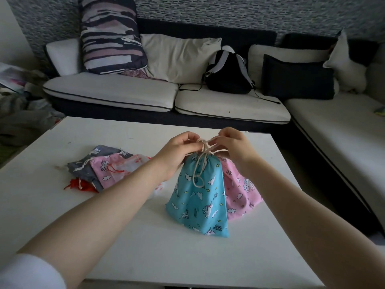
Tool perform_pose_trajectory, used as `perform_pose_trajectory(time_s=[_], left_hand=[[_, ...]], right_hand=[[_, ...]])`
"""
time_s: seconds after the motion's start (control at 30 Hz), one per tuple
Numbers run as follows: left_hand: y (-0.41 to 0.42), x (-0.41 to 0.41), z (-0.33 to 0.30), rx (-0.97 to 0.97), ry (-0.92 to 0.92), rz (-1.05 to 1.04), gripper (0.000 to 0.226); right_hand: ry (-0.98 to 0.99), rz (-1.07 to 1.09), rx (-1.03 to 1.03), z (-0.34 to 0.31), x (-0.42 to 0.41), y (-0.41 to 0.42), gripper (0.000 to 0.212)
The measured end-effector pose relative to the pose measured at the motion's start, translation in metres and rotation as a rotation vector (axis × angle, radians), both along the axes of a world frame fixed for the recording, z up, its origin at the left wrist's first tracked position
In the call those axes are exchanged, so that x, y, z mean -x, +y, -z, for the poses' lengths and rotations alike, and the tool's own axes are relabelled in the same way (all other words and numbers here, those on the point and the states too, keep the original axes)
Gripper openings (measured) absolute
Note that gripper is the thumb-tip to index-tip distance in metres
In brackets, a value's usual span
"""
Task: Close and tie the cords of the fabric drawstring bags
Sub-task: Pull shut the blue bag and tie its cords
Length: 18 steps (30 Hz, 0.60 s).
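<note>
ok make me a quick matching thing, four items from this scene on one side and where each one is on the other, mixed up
Things:
1. blue bag
2. grey bag
3. black backpack
4. striped cushion

Places:
A. on the sofa seat, right of the cream pillow
B. held at its cord by both hands
C. leaning at the sofa's left end
D. flat in the pile on the table's left

Pairs: 1-B, 2-D, 3-A, 4-C

White table [133, 236], bearing: blue unicorn-print drawstring bag [198, 203] standing near centre, pink unicorn-print bag [241, 192] touching its right side, and at left an overlapping heap of grey, pink, sheer and red bags [100, 170].
</note>
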<state>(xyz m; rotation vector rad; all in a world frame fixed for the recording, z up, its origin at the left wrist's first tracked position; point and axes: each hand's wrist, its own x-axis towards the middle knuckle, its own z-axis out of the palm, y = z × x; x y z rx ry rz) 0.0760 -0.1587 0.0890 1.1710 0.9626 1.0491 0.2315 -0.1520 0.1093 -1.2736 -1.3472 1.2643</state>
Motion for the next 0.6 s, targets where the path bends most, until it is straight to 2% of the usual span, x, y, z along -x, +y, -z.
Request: perform_pose_trajectory(time_s=[0.1, 0.17, 0.23, 0.27, 0.3, 0.4, 0.43, 0.5, 0.6], left_hand=[[-0.002, -0.002, -0.001, 0.044, -0.141, 0.036, 0.02], [-0.005, -0.004, -0.001, 0.072, -0.203, 0.018, 0.021], [-0.007, -0.004, -0.001, 0.111, -0.247, -0.033, 0.021], [-0.007, -0.003, -0.001, 0.123, -0.247, -0.072, 0.021], [-0.007, -0.002, 0.0, 0.128, -0.238, -0.115, 0.02], [-0.003, 0.001, 0.004, 0.104, -0.082, -0.25, 0.016], [-0.002, 0.001, 0.006, 0.083, 0.004, -0.29, 0.015], [0.001, 0.0, 0.008, 0.03, 0.133, -0.368, 0.015], [0.005, -0.002, 0.009, -0.058, 0.268, -0.488, 0.012]], right_hand=[[0.205, 0.14, 0.068, -0.002, -0.001, -0.002, 0.019], [0.475, 0.227, 0.228, -0.002, -0.003, 0.002, 0.015], [0.72, 0.279, 0.36, -0.004, -0.008, 0.008, 0.022], [0.731, 0.299, 0.369, -0.003, -0.014, 0.013, 0.024], [0.647, 0.314, 0.329, -0.002, -0.019, 0.018, 0.025], [0.202, 0.256, 0.199, -0.001, -0.032, 0.02, 0.033], [0.136, 0.215, 0.218, -0.002, -0.034, 0.018, 0.035], [0.232, 0.125, 0.269, -0.004, -0.032, 0.013, 0.044], [0.67, 0.0, 0.335, -0.006, -0.026, 0.009, 0.066]])
